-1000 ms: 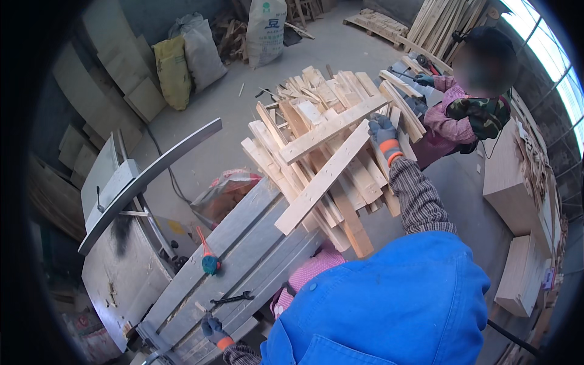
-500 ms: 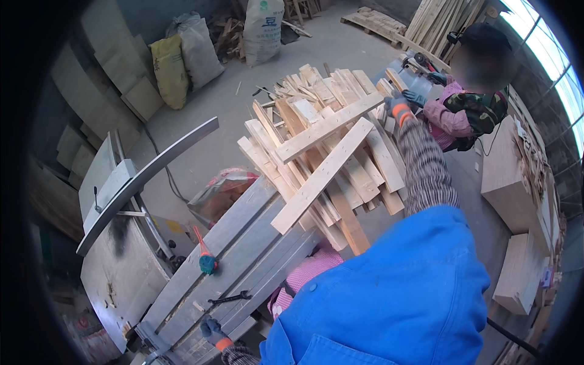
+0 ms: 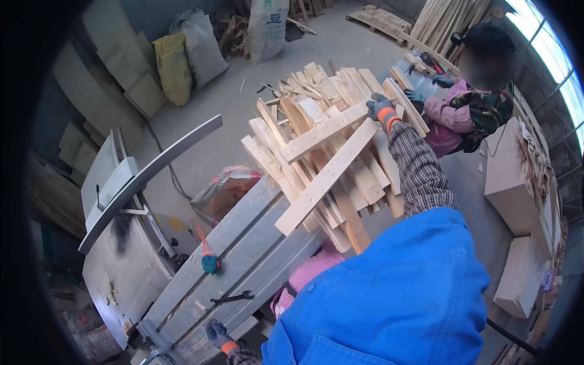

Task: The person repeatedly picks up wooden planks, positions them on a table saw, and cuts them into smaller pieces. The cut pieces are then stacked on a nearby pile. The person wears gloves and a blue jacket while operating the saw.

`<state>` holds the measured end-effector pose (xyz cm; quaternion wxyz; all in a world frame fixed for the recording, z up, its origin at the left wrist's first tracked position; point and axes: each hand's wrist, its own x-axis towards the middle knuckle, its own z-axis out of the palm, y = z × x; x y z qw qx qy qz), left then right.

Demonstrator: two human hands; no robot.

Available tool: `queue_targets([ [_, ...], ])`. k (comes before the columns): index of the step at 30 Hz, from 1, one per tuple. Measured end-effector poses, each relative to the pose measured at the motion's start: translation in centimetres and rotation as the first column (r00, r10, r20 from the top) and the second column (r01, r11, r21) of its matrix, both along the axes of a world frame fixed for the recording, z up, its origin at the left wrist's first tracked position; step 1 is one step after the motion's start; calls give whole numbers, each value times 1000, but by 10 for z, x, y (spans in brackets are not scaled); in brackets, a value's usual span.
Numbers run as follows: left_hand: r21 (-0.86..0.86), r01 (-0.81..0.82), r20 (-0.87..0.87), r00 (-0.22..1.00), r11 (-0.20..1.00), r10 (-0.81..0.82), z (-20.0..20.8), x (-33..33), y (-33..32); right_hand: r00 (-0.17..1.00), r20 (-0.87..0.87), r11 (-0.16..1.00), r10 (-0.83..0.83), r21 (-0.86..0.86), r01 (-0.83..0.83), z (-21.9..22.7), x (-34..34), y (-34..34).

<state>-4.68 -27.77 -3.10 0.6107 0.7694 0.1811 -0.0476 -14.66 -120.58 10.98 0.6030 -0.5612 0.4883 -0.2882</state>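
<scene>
Right hand (image 3: 379, 110) is shifting left to the end of a crosswise slat (image 3: 325, 134) atop the pile (image 3: 360, 177), fingers bent, hold unclear, left hand (image 3: 218, 333) resting partly open, seemingly empty, near the wrench (image 3: 232, 298), loose stacking possibly risking a slide if that slat is being tugged.

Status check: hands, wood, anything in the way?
Right hand at far end of upper slanting board, grip unclear. Left hand near wrench. Possible obstruction: second slanting board, close by atop woodpile.
</scene>
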Motion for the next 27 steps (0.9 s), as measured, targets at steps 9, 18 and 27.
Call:
queue_targets([
  [9, -13, -4, 26, 1000, 1000, 4, 10, 6, -5, 1000, 6, 988, -10, -155, 11, 15, -1, 11],
  [18, 14, -13, -23, 1000, 1000, 13, 7, -9, -2, 1000, -2, 971, 23, -239, -23, 27, -4, 38],
  [27, -17, -8, 45, 999, 1000, 9, 11, -25, 4, 442, -892, 421, -94, -438, -794, 51, 5, 101],
])
